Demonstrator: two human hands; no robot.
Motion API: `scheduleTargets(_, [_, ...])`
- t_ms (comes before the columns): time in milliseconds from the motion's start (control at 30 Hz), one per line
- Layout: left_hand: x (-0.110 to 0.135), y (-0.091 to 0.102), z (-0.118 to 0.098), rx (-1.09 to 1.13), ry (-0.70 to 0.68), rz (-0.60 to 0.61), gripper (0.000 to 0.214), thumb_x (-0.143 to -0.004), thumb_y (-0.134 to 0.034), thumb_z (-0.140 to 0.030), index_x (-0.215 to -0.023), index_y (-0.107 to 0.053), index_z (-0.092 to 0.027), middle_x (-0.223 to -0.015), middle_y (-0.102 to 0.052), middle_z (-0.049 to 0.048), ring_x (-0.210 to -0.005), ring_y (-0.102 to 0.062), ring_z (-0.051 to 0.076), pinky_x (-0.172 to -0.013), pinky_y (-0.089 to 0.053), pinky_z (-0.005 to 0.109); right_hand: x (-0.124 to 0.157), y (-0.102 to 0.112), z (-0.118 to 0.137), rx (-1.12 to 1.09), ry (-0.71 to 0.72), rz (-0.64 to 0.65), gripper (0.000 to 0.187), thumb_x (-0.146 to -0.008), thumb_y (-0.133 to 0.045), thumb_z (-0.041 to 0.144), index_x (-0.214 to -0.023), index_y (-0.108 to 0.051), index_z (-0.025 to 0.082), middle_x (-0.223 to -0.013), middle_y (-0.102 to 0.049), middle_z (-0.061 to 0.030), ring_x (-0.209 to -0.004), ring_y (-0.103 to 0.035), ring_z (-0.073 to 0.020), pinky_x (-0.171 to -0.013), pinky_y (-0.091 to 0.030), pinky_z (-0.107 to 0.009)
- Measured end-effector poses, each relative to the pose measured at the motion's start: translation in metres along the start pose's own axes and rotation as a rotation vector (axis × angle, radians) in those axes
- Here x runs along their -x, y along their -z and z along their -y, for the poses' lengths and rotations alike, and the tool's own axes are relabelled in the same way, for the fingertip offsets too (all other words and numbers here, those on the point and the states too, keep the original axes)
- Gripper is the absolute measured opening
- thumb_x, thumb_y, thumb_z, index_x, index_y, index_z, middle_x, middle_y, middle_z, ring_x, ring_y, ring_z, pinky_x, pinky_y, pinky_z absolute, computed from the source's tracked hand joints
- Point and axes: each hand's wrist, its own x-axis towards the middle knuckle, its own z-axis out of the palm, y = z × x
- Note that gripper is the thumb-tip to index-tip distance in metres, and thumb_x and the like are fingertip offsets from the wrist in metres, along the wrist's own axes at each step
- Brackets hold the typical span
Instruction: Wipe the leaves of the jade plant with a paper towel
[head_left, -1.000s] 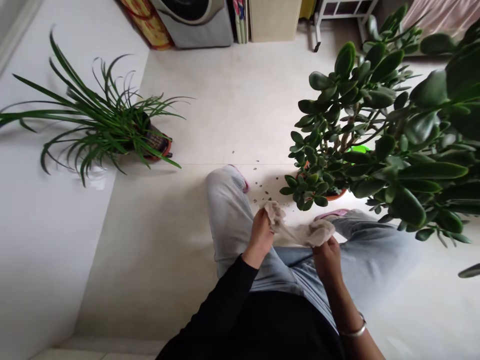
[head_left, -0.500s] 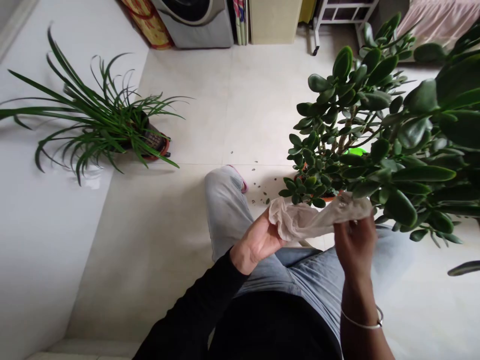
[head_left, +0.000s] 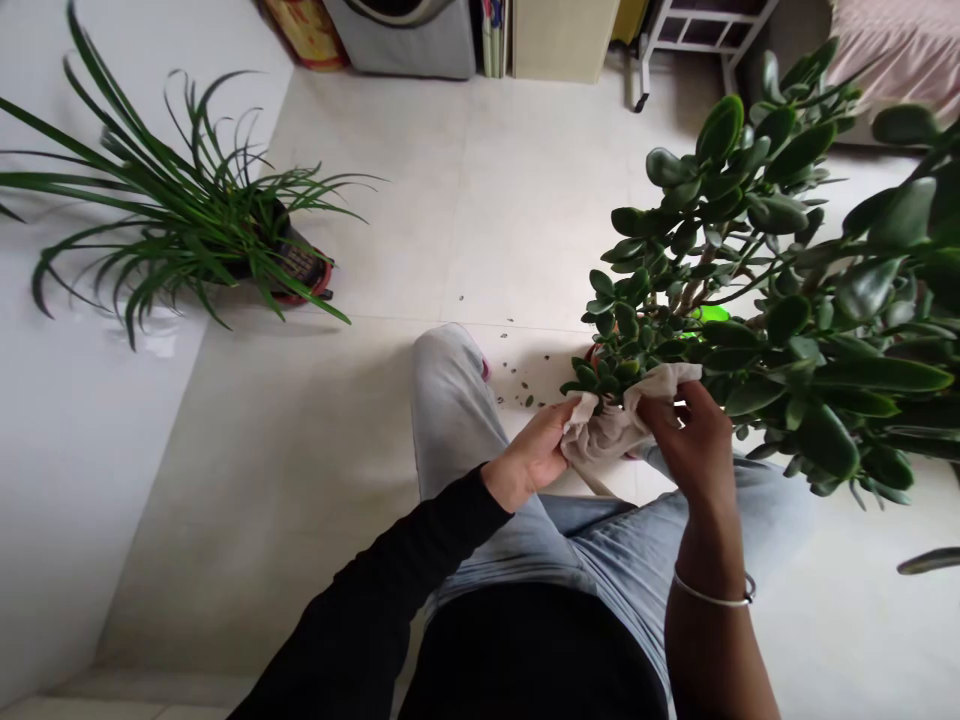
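A crumpled, pale beige cloth hangs between my two hands, beside the lower leaves of a large jade plant. My left hand is closed on the cloth's left end, thumb on top. At the other end my right hand pinches a raised fold of it, close against the leaves. Part of the plant's reddish pot shows behind the foliage; most of it is hidden. Something bright green shows among the stems.
Small dark bits lie scattered on the pale tiled floor by my knee. A long-leaved plant in a dark pot stands by the left wall. Behind are a grey appliance, a cream panel and a white wheeled frame.
My hands have come closer together, and the cloth, stretched out before, is now bunched between them. My right hand has moved left and slightly up. The whole view has shifted a little.
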Motion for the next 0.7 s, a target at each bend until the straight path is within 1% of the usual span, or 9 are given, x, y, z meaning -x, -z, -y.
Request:
scheduleTargets(167, [-0.005,-0.005,-0.001,-0.011,0.010,-0.009,0.030,-0.078,-0.086,-0.043,-0.080,-0.073,-0.016,-0.082,-0.076,0.0061,-0.088,-0.073,0.019,-0.079,-0.056,0.028,-0.009,0.002,0.005,-0.057,0.030,0.080,0.029,-0.072,-0.078,0.046,-0.075,-0.062,0.022,-0.073,-0.065,0.0007,-0.067,-0.057,-0.0165,-0.062,-0.047,-0.030])
scheduleTargets(300, [-0.005,-0.004,-0.001,-0.021,-0.042,-0.006,0.032,-0.073,-0.090,-0.043,-0.078,-0.073,-0.016,-0.080,-0.075,0.0060,-0.088,-0.073,0.019,-0.082,-0.055,0.029,-0.009,-0.001,0.004,-0.089,0.040,0.072,0.025,-0.072,-0.077,0.042,-0.072,-0.063,0.021,-0.069,-0.064,0.0016,-0.064,-0.056,-0.0150,-0.059,-0.046,-0.028])
scheduleTargets(400, [-0.003,-0.001,0.000,-0.015,-0.051,0.004,0.033,-0.070,-0.093,-0.042,-0.076,-0.073,-0.016,-0.077,-0.074,0.0051,-0.085,-0.072,0.018,-0.082,-0.055,0.028,-0.006,-0.001,-0.003,-0.069,0.060,0.040,0.021,-0.077,-0.073,0.041,-0.080,-0.069,0.021,-0.073,-0.069,-0.0002,-0.067,-0.061,-0.0169,-0.063,-0.050,-0.030])
scheduleTargets(533, [0.001,0.000,0.001,-0.030,-0.021,0.023,0.028,-0.070,-0.092,-0.036,-0.075,-0.073,-0.016,-0.073,-0.073,0.0043,-0.080,-0.071,0.016,-0.077,-0.054,0.026,-0.006,0.001,-0.017,-0.001,0.079,-0.025,0.027,-0.085,-0.063,0.042,-0.096,-0.074,0.020,-0.083,-0.076,-0.0061,-0.073,-0.068,-0.0229,-0.072,-0.055,-0.037])
scheduleTargets(633, [0.005,-0.001,0.002,-0.037,-0.001,0.035,0.028,-0.066,-0.094,-0.032,-0.075,-0.074,-0.015,-0.075,-0.073,0.0047,-0.076,-0.069,0.014,-0.072,-0.052,0.024,-0.007,0.001,-0.022,0.013,0.097,-0.061,0.030,-0.087,-0.059,0.044,-0.097,-0.074,0.020,-0.083,-0.075,-0.0086,-0.080,-0.069,-0.0264,-0.080,-0.057,-0.043])
scheduleTargets(700, [0.007,-0.002,0.002,-0.046,-0.004,0.001,0.032,-0.062,-0.096,-0.034,-0.076,-0.075,-0.014,-0.076,-0.073,0.0043,-0.073,-0.067,0.013,-0.069,-0.050,0.023,-0.007,0.000,-0.023,-0.015,0.091,-0.062,0.031,-0.088,-0.060,0.046,-0.098,-0.073,0.020,-0.087,-0.076,-0.0095,-0.084,-0.070,-0.0272,-0.085,-0.057,-0.045])
